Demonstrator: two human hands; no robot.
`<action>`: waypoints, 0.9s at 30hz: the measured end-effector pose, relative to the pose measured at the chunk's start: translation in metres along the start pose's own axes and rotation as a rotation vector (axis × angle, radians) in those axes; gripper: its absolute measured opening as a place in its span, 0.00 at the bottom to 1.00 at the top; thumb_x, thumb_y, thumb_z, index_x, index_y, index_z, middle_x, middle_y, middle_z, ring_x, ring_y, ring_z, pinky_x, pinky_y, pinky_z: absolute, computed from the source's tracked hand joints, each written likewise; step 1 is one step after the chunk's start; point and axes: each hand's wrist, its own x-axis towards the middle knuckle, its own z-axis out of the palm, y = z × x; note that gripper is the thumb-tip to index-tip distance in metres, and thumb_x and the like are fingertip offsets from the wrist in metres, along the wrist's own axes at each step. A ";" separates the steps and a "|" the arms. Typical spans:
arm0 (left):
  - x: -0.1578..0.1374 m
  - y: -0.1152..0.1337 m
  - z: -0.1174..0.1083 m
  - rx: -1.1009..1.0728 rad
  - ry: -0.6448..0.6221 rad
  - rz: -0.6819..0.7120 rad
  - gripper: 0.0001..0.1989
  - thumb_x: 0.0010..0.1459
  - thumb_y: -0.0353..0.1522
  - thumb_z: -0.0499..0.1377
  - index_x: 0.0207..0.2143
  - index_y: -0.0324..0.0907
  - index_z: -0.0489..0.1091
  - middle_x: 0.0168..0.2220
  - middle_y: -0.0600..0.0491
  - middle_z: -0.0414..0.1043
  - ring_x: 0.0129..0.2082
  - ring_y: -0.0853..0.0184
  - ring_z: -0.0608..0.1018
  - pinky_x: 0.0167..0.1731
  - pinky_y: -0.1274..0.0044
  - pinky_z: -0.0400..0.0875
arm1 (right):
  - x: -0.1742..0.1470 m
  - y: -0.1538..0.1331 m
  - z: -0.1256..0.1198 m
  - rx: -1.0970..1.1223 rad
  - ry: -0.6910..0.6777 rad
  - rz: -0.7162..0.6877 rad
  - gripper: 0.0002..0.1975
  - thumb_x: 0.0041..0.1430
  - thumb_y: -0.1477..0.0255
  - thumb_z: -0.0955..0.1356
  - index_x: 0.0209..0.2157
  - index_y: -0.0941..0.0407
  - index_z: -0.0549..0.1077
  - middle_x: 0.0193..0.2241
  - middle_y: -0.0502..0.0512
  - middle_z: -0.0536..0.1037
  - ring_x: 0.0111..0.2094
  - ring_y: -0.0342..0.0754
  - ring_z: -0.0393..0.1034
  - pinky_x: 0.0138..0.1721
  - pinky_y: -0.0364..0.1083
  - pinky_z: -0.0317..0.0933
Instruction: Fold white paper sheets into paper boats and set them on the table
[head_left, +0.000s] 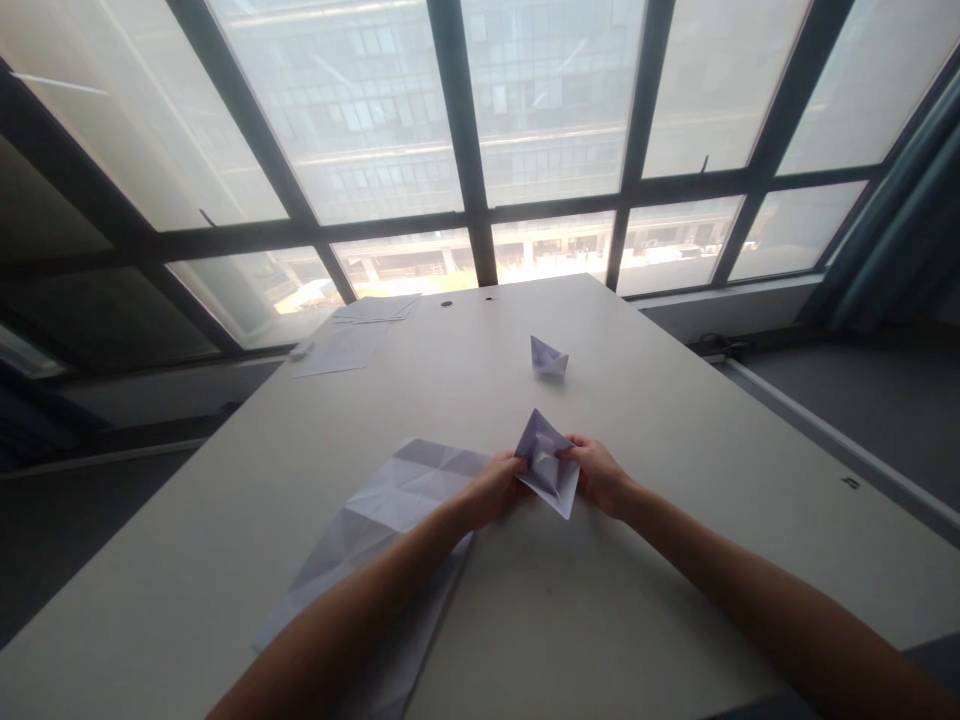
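Both hands hold a folded white paper boat [546, 462] just above the table, its hollow side turned up toward me. My left hand [495, 490] pinches its left edge, thumb on top and the other fingers mostly hidden beneath. On the opposite edge, my right hand [598, 474] grips the paper between thumb and fingers. A second folded paper boat [549, 358] stands on the table beyond my hands. Under and beside my left forearm lies a large creased sheet of paper [405, 492], marked with a grid of fold lines.
The white table [645, 610] stretches away toward tall windows [555, 100]. Several loose sheets of paper [341, 350] lie at its far left, with a small whitish item [301, 350] beside them. A blue curtain [870, 240] hangs at the right.
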 end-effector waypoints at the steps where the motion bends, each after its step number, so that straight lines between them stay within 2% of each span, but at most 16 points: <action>1: 0.000 0.000 0.000 0.008 0.006 0.000 0.11 0.44 0.24 0.57 0.33 0.34 0.71 0.29 0.50 0.73 0.30 0.64 0.76 0.36 0.72 0.73 | -0.001 -0.001 0.000 -0.005 0.005 0.004 0.10 0.43 0.76 0.70 0.33 0.58 0.72 0.24 0.50 0.75 0.27 0.46 0.68 0.28 0.43 0.61; 10: 0.001 0.000 0.001 0.053 0.039 0.009 0.10 0.44 0.24 0.56 0.33 0.35 0.71 0.29 0.50 0.73 0.30 0.64 0.76 0.36 0.72 0.73 | -0.001 0.000 0.001 -0.046 -0.018 -0.015 0.10 0.46 0.74 0.69 0.34 0.58 0.71 0.25 0.50 0.75 0.27 0.45 0.68 0.28 0.42 0.61; 16: -0.004 0.005 0.004 0.073 -0.002 0.008 0.11 0.46 0.25 0.57 0.35 0.35 0.72 0.31 0.48 0.73 0.30 0.65 0.76 0.31 0.76 0.71 | 0.006 0.005 -0.009 -0.236 -0.105 -0.076 0.14 0.51 0.69 0.68 0.40 0.57 0.72 0.29 0.53 0.77 0.28 0.47 0.71 0.29 0.44 0.63; 19: -0.005 0.007 0.005 0.072 -0.028 0.015 0.11 0.47 0.26 0.58 0.36 0.35 0.72 0.31 0.49 0.73 0.29 0.67 0.75 0.29 0.78 0.69 | 0.002 -0.008 -0.014 -0.416 -0.003 -0.246 0.14 0.54 0.65 0.68 0.40 0.58 0.73 0.31 0.55 0.77 0.30 0.47 0.71 0.30 0.44 0.64; 21: -0.006 0.007 0.005 0.067 -0.041 0.025 0.11 0.48 0.26 0.58 0.37 0.35 0.72 0.31 0.49 0.73 0.29 0.67 0.75 0.29 0.78 0.69 | -0.002 -0.020 -0.015 -0.578 0.114 -0.446 0.13 0.54 0.64 0.68 0.35 0.59 0.74 0.29 0.55 0.77 0.30 0.47 0.70 0.31 0.44 0.63; 22: -0.006 0.007 0.006 0.064 -0.045 0.030 0.12 0.48 0.26 0.59 0.37 0.34 0.72 0.31 0.49 0.73 0.30 0.67 0.75 0.30 0.78 0.69 | -0.005 -0.026 -0.015 -0.658 0.131 -0.523 0.12 0.55 0.63 0.67 0.31 0.59 0.74 0.27 0.54 0.76 0.29 0.47 0.69 0.30 0.44 0.62; 24: -0.007 0.007 0.007 0.061 -0.043 0.041 0.12 0.48 0.27 0.60 0.38 0.34 0.72 0.31 0.49 0.73 0.30 0.67 0.75 0.31 0.77 0.70 | -0.011 -0.035 -0.012 -0.782 0.081 -0.592 0.14 0.56 0.62 0.67 0.25 0.58 0.74 0.23 0.53 0.75 0.25 0.46 0.67 0.27 0.43 0.59; 27: -0.007 0.008 0.009 0.073 -0.043 0.059 0.13 0.50 0.30 0.62 0.39 0.35 0.72 0.31 0.50 0.72 0.29 0.68 0.74 0.29 0.78 0.69 | -0.019 -0.040 -0.003 -0.889 -0.017 -0.585 0.14 0.54 0.63 0.68 0.24 0.58 0.75 0.22 0.52 0.76 0.24 0.45 0.67 0.24 0.42 0.56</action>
